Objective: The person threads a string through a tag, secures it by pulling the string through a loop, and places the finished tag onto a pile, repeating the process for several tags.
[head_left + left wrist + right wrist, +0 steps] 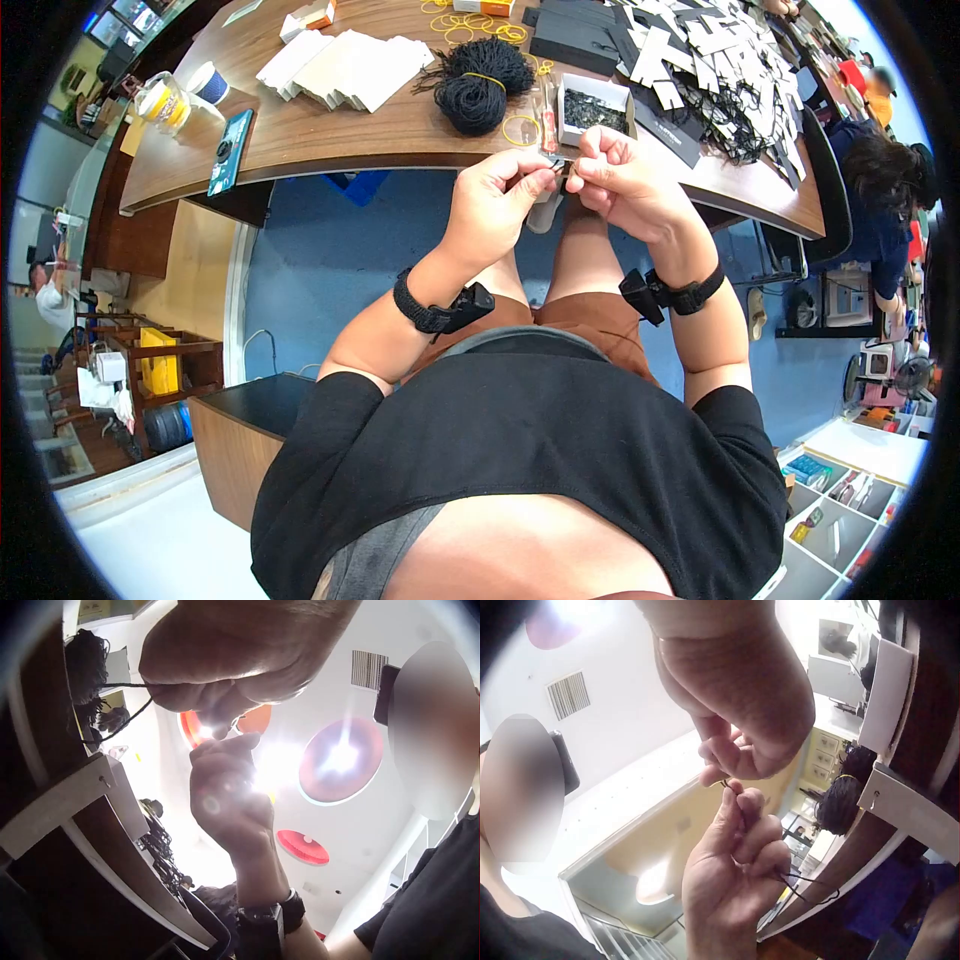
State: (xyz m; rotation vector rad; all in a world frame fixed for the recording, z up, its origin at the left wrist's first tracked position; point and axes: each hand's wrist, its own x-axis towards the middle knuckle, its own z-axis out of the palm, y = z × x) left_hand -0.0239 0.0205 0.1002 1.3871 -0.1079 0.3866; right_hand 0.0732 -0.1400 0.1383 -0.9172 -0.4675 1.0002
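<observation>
The left hand (495,205) and right hand (635,185) meet fingertip to fingertip just off the table's front edge. A thin black cord (810,879) loops out from the left hand's curled fingers in the right wrist view; the left wrist view shows the same cord (124,685) beside that hand. Thumb and forefinger of each hand pinch a short dark bit of it, whose exact form is too small to tell. Behind the hands stand an open white box (570,128) of small dark pieces and a black cord bundle (478,88) with a yellow band.
The wooden table (370,140) also bears white card stacks (345,70), yellow rubber bands (520,130), a black box (573,42) and a heap of white tags with black cords (690,60). A phone (230,152) lies at the left edge. Another person (870,200) is at the right.
</observation>
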